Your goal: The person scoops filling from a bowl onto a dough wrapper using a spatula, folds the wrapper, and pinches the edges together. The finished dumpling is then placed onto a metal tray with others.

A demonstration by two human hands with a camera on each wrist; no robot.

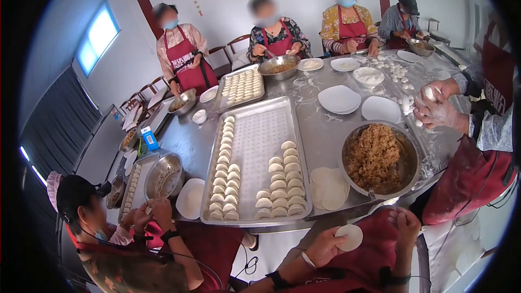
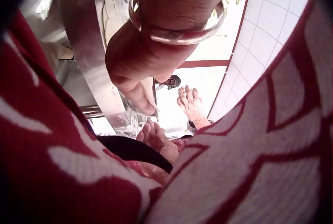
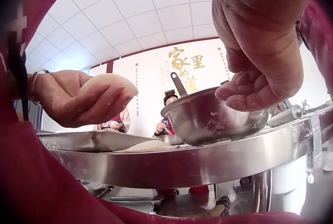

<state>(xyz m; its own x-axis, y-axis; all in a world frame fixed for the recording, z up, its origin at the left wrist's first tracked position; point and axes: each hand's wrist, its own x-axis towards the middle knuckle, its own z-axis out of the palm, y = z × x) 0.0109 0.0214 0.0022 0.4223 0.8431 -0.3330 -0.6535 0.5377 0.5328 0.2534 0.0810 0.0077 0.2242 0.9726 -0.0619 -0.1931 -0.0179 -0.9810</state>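
Note:
My left hand (image 1: pixel 324 247), with a bracelet at the wrist, holds a round white dumpling wrapper (image 1: pixel 350 237) at the table's near edge. In the right wrist view, this wrapper (image 3: pixel 108 85) rests against the fingers, which support it from below. My right hand (image 1: pixel 406 228) hangs to the right with loosely bent fingers and nothing in them. Just beyond it stands a steel bowl (image 1: pixel 411 176) of brown filling (image 1: pixel 374 154). A stack of flat wrappers (image 1: pixel 329 189) lies left of the bowl. Rows of folded dumplings (image 1: pixel 279 184) fill parts of a large metal tray (image 1: pixel 255 130).
A spoon handle (image 3: pixel 178 83) sticks up from the bowl. White plates (image 1: pixel 339 99) and floured dough pieces (image 1: pixel 399 70) lie farther back on the steel table (image 1: pixel 320 130). A person (image 1: pixel 89 206) works close on my left; another person's floury hands (image 1: pixel 434 106) are at the right.

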